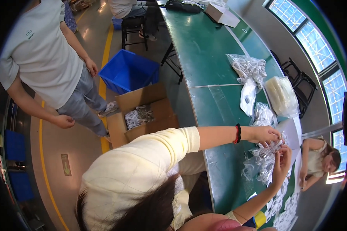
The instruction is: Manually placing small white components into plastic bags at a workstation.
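My left hand [266, 134], with a dark and red band at the wrist, reaches across the green table and pinches a clear plastic bag [273, 148]. Close below it, my right hand [282, 161] has its thumb and fingers closed on the same bag. Inside or just under the plastic something white and shiny shows, too small to make out. Beneath both hands lies a heap of bagged white cables [264, 169]. More bagged cables [263, 114] lie just beyond my left hand.
Farther along the green table [204, 50] lie another bag of white cables [248, 69] and stacked clear bags [282, 96]. Coiled white cables [283, 208] cover the near right. A cardboard box [164, 115] and blue bin [129, 71] stand left, beside a standing person [46, 57]. Another person [314, 158] is at right.
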`<state>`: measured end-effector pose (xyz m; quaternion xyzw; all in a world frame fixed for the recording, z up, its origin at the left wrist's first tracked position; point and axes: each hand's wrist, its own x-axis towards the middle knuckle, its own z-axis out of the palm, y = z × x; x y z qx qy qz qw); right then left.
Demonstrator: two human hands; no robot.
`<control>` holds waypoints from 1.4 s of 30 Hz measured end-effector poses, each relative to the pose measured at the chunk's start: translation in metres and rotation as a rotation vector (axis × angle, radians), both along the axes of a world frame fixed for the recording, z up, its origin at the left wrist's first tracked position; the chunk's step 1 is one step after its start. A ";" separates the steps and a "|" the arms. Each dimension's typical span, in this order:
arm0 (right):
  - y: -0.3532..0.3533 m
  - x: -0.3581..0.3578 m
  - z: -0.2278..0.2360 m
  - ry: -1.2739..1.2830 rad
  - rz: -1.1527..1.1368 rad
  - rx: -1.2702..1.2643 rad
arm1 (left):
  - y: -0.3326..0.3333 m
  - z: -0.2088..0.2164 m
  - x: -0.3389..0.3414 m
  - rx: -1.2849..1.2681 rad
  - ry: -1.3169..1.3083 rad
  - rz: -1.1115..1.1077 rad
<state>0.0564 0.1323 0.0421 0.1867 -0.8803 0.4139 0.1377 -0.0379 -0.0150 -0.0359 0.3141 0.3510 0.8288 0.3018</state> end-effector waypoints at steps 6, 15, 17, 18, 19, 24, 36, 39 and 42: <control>0.006 0.001 0.000 -0.027 -0.008 0.014 | 0.000 -0.001 -0.002 0.041 -0.116 -0.082; 0.006 0.002 0.004 -0.066 -0.029 0.034 | -0.006 0.002 0.000 0.106 -0.154 -0.108; 0.007 0.002 0.002 -0.005 -0.045 0.029 | -0.006 0.004 0.002 0.109 -0.168 -0.111; 0.006 0.003 0.002 -0.004 -0.047 0.029 | -0.006 0.005 0.002 0.112 -0.184 -0.113; 0.005 0.004 0.003 -0.001 -0.052 0.019 | -0.005 0.005 0.003 0.112 -0.184 -0.116; -0.003 0.004 0.003 0.027 -0.085 -0.015 | -0.004 -0.001 0.000 0.131 -0.247 -0.156; 0.004 0.008 0.011 -0.259 -0.377 -0.023 | -0.003 0.007 0.010 0.005 -0.171 -0.107; 0.004 0.011 0.012 -0.309 -0.319 -0.069 | -0.007 0.006 0.008 0.062 -0.119 -0.127; 0.011 0.011 0.010 -0.336 -0.293 -0.027 | -0.006 0.009 0.011 0.051 -0.095 -0.127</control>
